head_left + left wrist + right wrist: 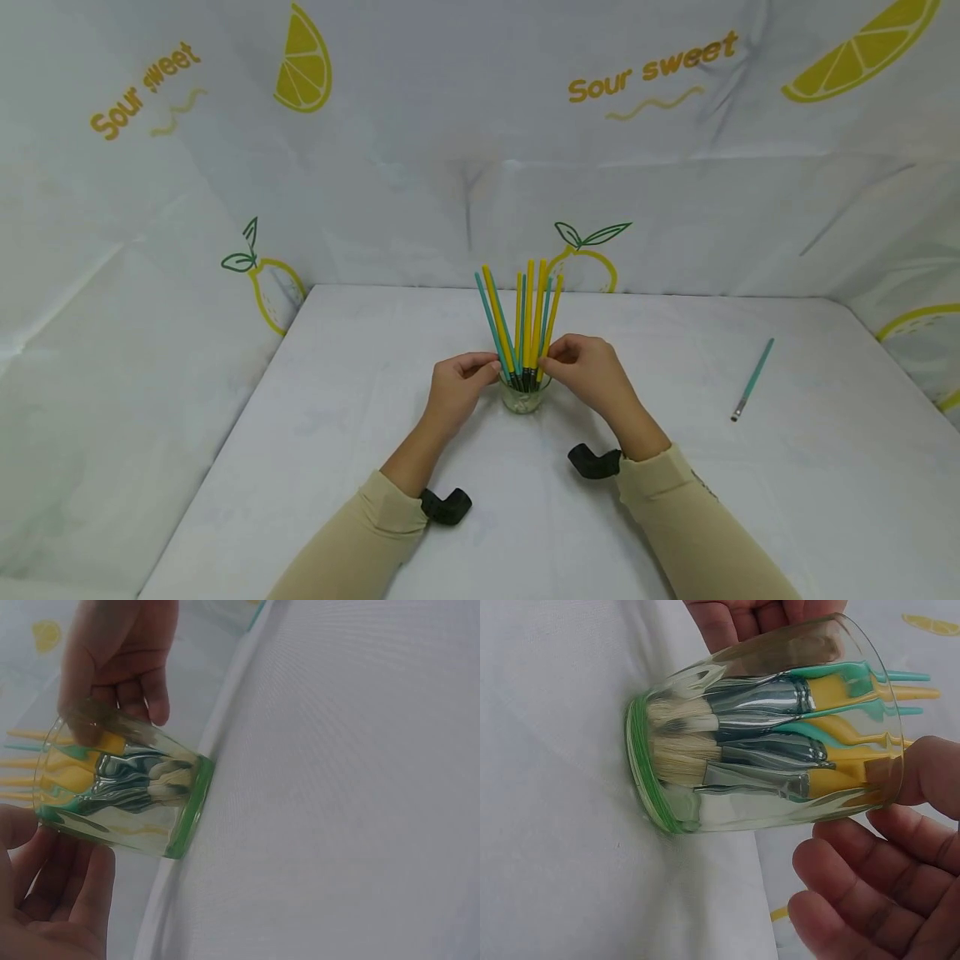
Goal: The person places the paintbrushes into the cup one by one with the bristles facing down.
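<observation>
A clear drinking glass (pixel 522 402) with a green-tinted base stands upright on the white table. Several paintbrushes (pixel 529 321) with yellow and teal handles lean in it, bristles down; their pale bristles (pixel 682 759) show through its wall. My left hand (pixel 459 390) holds the glass at its left rim with thumb and fingers. On the opposite side, my right hand (pixel 596 379) grips the rim, its thumb (pixel 930 769) at the edge and other fingers curled beside the wall. The left thumb tip is partly hidden by the brushes in the head view.
One teal-handled paintbrush (pixel 753 379) lies apart on the table at the right. Behind the table (pixel 360 333) hangs a white cloth (pixel 420 192) printed with lemons and lettering. Black curved pieces (pixel 446 506) stick out from both wrists.
</observation>
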A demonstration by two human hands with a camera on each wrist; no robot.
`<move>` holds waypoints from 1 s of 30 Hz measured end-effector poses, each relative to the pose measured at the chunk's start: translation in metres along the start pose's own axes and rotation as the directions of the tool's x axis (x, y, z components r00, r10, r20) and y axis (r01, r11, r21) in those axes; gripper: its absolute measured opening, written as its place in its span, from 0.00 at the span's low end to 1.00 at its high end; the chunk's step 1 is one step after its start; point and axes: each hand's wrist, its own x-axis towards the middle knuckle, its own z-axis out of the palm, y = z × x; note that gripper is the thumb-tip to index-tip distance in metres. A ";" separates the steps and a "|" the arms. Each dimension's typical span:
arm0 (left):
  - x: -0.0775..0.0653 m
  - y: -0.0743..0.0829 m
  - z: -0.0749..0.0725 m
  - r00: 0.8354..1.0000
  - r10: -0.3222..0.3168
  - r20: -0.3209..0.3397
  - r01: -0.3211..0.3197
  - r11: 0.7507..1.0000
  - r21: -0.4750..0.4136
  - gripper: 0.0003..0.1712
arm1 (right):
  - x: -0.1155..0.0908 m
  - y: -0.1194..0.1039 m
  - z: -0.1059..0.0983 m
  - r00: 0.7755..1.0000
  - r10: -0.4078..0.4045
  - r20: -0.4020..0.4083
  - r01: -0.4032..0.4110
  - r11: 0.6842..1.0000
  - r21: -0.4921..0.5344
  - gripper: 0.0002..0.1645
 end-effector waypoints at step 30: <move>-0.002 0.002 0.000 1.000 0.000 0.004 0.000 1.000 -0.004 0.13 | -0.001 0.000 -0.003 0.999 0.024 0.043 -0.026 0.999 0.033 0.10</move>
